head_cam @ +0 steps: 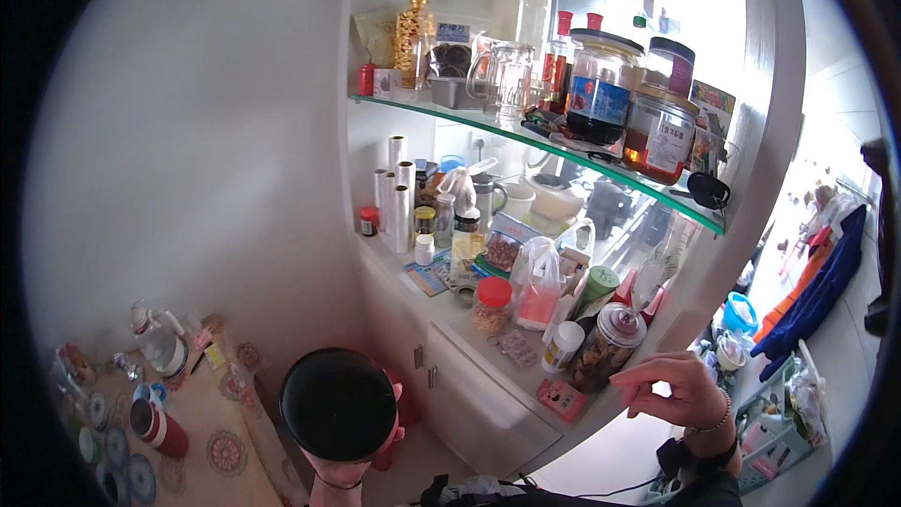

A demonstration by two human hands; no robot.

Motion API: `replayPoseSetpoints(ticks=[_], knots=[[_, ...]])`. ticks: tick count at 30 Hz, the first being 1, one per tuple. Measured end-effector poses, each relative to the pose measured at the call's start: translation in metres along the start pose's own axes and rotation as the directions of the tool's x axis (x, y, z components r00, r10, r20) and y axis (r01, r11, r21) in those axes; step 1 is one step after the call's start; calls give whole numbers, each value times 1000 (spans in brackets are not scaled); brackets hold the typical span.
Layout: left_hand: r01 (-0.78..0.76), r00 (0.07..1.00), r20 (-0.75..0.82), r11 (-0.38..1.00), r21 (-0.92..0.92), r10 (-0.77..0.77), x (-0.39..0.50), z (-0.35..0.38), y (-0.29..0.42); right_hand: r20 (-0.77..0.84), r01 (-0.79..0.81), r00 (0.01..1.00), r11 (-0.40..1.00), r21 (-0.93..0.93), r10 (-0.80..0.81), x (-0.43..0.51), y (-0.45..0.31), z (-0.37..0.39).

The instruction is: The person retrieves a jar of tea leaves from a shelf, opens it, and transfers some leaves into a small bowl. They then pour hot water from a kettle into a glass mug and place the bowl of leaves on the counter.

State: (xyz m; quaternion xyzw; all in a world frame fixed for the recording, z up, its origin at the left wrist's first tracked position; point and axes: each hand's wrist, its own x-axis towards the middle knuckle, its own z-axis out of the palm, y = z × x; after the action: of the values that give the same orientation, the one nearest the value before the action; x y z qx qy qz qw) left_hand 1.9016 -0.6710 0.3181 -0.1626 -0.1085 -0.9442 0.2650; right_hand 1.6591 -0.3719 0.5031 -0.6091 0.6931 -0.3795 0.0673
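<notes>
My left hand (336,472) grips a round black lid or shallow vessel (339,405), seen from above. Its fingertips wrap around the right side, and whatever lies under the black disc is hidden. My right hand (669,384), with a beaded bracelet at the wrist, hovers by the counter's front corner. Its fingers are loosely bent, leaving a gap beside the thumb, and nothing shows in them. Nearest to it stands a glass jar with a knobbed lid (611,345), filled with brown dried pieces. A pink packet (561,400) and a white bottle (563,346) are just left of that jar.
Jars, a glass mug (508,77) and keys (706,190) crowd the glass shelf edge (535,148) above the counter. A red-lidded jar (491,306) and plastic bags (536,282) fill the counter. At left, a cloth-covered table (204,429) bears a glass pitcher (160,341) and red cup (158,428).
</notes>
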Motion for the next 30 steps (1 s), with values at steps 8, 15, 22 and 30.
replayPoseSetpoints(ticks=[8, 15, 22, 30], knots=[[269, 959, 120, 956, -116, -255, 98, -12, 32, -115, -69, 992, 966, -248, 41, 25, -62, 3], [423, 895, -62, 799, 427, -441, 163, -34, 80, -214, -48, 976, 922, -384, -39, 86, -82, 51], [573, 768, -286, 814, -96, -574, 153, -113, 107, -48, -152, 988, 976, -157, 146, 157, -40, 111], [616, 688, -223, 719, -322, -690, 138, -149, 97, 182, -215, 950, 955, -205, 253, 208, 52, 236]])
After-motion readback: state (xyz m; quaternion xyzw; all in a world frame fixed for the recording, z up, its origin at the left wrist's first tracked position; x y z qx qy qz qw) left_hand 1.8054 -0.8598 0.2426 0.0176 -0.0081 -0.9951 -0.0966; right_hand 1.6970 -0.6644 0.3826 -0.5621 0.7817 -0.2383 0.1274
